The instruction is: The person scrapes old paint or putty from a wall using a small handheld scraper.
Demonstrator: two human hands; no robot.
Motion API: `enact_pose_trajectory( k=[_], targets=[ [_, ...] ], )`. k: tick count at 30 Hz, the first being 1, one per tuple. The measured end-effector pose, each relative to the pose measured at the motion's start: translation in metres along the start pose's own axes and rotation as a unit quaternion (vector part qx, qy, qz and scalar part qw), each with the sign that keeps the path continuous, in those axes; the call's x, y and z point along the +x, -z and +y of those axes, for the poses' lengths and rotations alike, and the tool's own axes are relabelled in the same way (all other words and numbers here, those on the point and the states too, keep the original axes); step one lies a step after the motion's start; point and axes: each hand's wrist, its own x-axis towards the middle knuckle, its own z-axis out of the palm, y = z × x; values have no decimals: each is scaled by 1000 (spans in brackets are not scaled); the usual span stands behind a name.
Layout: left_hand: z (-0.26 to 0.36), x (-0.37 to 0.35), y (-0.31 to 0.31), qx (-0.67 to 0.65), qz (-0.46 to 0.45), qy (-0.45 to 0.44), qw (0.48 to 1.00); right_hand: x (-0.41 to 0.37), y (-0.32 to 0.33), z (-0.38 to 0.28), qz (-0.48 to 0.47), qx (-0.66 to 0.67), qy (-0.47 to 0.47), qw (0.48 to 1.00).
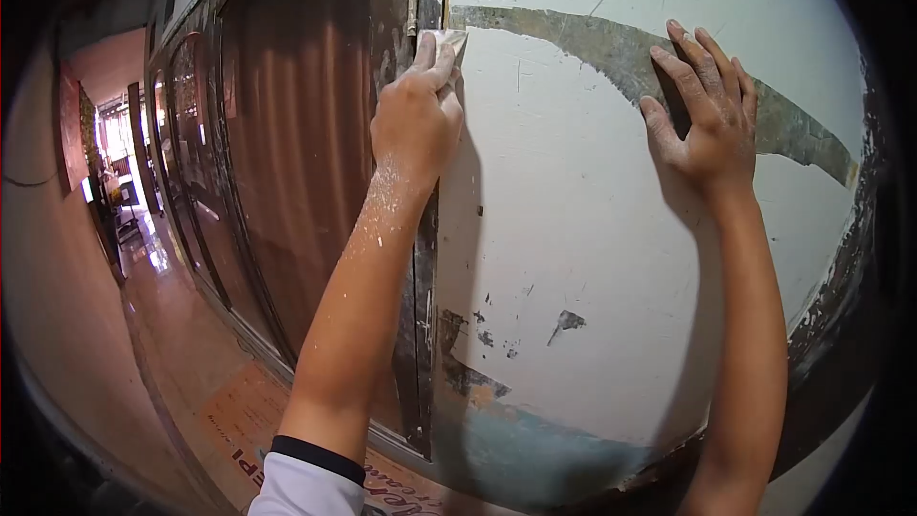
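My left hand (414, 115) presses a small folded piece of sandpaper (451, 41) against the left edge of a white panel (573, 229), close to the dark frame. White dust covers that hand and forearm. My right hand (702, 105) lies flat on the panel with fingers spread, over a curved dark band (592, 43) where the white coat is gone. It holds nothing.
A dark frame post (420, 258) with a hinge (413, 5) borders the panel on the left. Brown door panels (296, 134) run along a corridor with a shiny floor (181, 306). Chipped spots (568, 323) and bare teal patches (516, 440) mark the panel's lower part.
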Motion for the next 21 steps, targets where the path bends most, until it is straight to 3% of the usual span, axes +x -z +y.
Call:
enact_pose_trajectory(
  k=[4, 6, 21],
  targets=[
    [7, 0, 4, -1, 16, -14, 1000, 1, 7, -9, -21, -6, -26, 999],
    [11, 4, 9, -18, -19, 25, 999, 0, 1, -2, -6, -3, -8, 1000],
    [9, 4, 5, 11, 0, -9, 1000, 0, -1, 1, 0, -10, 1, 1000]
  ],
)
